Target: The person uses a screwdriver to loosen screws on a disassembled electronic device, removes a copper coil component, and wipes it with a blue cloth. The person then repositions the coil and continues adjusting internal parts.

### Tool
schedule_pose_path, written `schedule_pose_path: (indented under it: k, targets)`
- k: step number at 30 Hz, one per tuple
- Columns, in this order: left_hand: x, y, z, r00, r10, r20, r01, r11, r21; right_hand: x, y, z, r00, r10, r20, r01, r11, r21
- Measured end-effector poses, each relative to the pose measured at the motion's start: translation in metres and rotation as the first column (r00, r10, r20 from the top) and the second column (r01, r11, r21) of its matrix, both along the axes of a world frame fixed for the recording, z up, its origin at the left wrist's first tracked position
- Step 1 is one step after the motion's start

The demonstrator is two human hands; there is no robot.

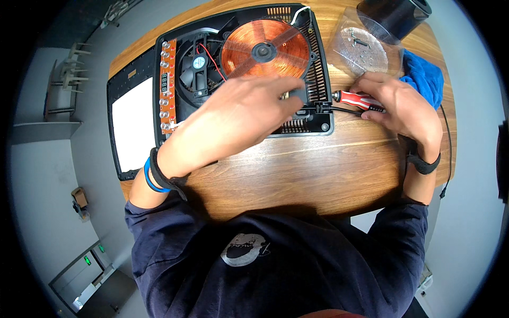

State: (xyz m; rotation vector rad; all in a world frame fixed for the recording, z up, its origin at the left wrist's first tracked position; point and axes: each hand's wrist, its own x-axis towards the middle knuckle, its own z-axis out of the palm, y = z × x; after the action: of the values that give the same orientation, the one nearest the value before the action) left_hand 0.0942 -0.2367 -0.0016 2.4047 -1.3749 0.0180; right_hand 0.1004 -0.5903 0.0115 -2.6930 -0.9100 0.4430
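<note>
The opened black induction cooker (pixel 323 126) shows an orange copper coil (pixel 265 50), a fan (pixel 188 74) and a display board (pixel 164 100) with buttons. My left hand (pixel 254 103) reaches over its lower right part, fingers bent closed around something I cannot make out. My right hand (pixel 397 106) grips a screwdriver (pixel 352 98) with a red and white handle, its end pointing left beside the cooker's right edge. A black cable (pixel 343 109) runs from that edge beneath my right hand.
A black-rimmed panel with white backing (pixel 132 127) lies left of the cooker on the wooden table (pixel 297 180). At right are a clear tray with small screws (pixel 359 45), a black cylindrical container (pixel 387 18) and a blue cloth (pixel 424 74). A thin cable (pixel 448 153) hangs over the right edge.
</note>
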Motion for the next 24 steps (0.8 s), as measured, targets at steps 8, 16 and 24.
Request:
schedule_pose_path:
  k: [8, 16, 24]
  targets:
    - [0.060, -0.010, -0.013, 0.959, 0.086, 0.271, -0.109, 0.991, 0.073, -0.003, -0.001, -0.006, 1.000, -0.020, 0.014, 0.020, 1.000, -0.024]
    - [0.094, -0.036, 0.010, 0.994, 0.108, 0.029, -0.105, 0.815, 0.570, -0.008, 0.001, -0.011, 0.999, -0.004, 0.051, 0.004, 1.000, -0.014]
    - [0.107, -0.025, 0.009, 0.995, 0.100, -0.027, -0.073, 0.860, 0.505, -0.005, -0.003, -0.025, 0.995, 0.003, 0.099, -0.003, 1.000, -0.002]
